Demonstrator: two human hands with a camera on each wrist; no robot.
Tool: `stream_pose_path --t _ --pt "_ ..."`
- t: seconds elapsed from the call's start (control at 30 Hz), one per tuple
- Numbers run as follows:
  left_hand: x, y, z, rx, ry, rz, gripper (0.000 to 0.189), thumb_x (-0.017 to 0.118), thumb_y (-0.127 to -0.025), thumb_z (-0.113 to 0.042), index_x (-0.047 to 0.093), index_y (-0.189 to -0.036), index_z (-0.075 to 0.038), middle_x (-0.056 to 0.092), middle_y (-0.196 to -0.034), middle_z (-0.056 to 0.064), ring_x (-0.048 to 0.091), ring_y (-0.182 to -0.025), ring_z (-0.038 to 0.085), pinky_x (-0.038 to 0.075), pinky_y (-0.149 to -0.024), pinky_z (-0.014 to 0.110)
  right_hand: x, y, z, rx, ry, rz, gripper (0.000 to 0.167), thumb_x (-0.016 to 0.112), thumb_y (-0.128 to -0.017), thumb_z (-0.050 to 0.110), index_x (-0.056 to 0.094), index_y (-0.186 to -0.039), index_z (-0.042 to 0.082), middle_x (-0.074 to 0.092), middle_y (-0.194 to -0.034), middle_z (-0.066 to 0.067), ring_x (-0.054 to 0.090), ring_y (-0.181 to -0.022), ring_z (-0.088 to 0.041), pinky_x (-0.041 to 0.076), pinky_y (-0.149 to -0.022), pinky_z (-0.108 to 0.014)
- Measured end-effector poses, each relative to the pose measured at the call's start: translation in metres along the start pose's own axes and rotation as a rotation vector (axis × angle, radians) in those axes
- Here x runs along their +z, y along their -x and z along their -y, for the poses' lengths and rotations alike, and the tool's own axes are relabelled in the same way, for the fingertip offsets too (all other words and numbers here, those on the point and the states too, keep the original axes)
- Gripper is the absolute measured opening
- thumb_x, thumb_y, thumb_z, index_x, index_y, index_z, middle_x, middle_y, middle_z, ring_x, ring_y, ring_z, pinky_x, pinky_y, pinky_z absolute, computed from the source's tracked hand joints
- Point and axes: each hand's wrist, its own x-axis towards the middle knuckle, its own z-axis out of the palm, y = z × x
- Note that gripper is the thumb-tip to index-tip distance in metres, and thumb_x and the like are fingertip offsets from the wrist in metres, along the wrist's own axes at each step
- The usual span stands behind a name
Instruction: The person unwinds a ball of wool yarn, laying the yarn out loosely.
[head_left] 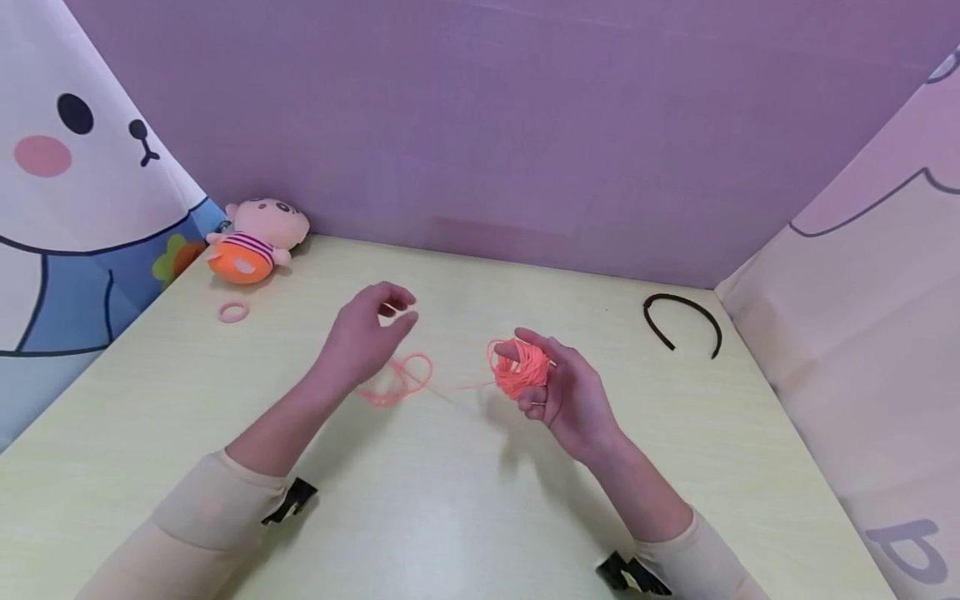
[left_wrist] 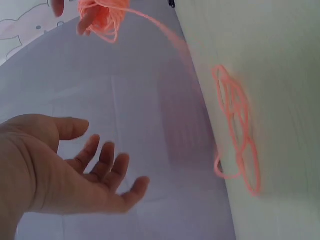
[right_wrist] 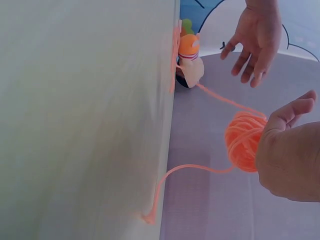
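My right hand [head_left: 581, 404] holds a wound ball of coral-orange yarn [head_left: 527, 369] above the table, with some fingers passing into the windings. Facing it from the left, my left hand [head_left: 363, 337] is raised with loosely bent fingers and nothing between them. Below the left hand, loose loops of the same yarn [left_wrist: 256, 175] lie on the table. One strand [right_wrist: 222, 97] runs from the ball toward those loops. Another strand [right_wrist: 192, 165] drops from the ball to the tabletop. Part of the right hand's grip is hidden behind the ball.
A plush toy [head_left: 251, 246] in a striped top lies at the table's [head_left: 450, 517] back left corner. Just in front of it is a pink ring [head_left: 223, 317]. A dark headband [head_left: 686, 299] lies at the back right. Purple cloth [head_left: 510, 125] hangs behind the table.
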Motion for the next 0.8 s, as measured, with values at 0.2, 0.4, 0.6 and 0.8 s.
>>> stream_pose_path --t 0.2,0.4,0.6,0.8 --pt "0.022 0.01 -0.007 0.035 -0.001 0.199 0.016 0.069 -0.096 -0.017 0.068 -0.11 -0.009 0.069 -0.105 0.004 0.063 -0.102 0.024 0.052 -0.083 0.041 -0.001 0.001 0.0 -0.016 0.002 0.041 0.053 0.033 -0.109 0.037 0.033 -0.153 0.007 0.066 -0.131 -0.004 0.063 -0.058 -0.013 0.046 -0.056 -0.023" --pt "0.037 0.019 -0.01 -0.003 0.016 0.38 0.027 0.072 -0.095 -0.024 0.069 -0.119 -0.012 0.068 -0.115 -0.001 0.06 -0.112 0.023 0.051 -0.091 0.042 0.0 0.001 0.0 -0.015 -0.008 0.067 0.056 0.032 -0.109 0.039 0.03 -0.155 0.007 0.066 -0.131 -0.003 0.063 -0.059 -0.013 0.047 -0.056 -0.022" --pt "0.044 0.025 -0.01 -0.036 0.065 0.531 0.036 0.072 -0.095 -0.025 0.067 -0.128 -0.011 0.067 -0.125 0.0 0.058 -0.12 0.022 0.047 -0.101 0.045 0.001 0.002 0.0 -0.019 -0.021 0.081 0.055 0.03 -0.109 0.041 0.032 -0.153 0.008 0.066 -0.131 -0.003 0.064 -0.059 -0.012 0.046 -0.056 -0.022" --pt "0.046 0.025 -0.01 -0.054 0.133 0.561 0.017 0.07 -0.097 -0.016 0.071 -0.112 -0.008 0.07 -0.099 0.002 0.065 -0.096 0.022 0.052 -0.082 0.036 0.001 0.002 0.001 -0.027 -0.02 0.092 0.056 0.03 -0.109 0.042 0.031 -0.154 0.008 0.065 -0.132 -0.003 0.065 -0.06 -0.012 0.047 -0.057 -0.022"
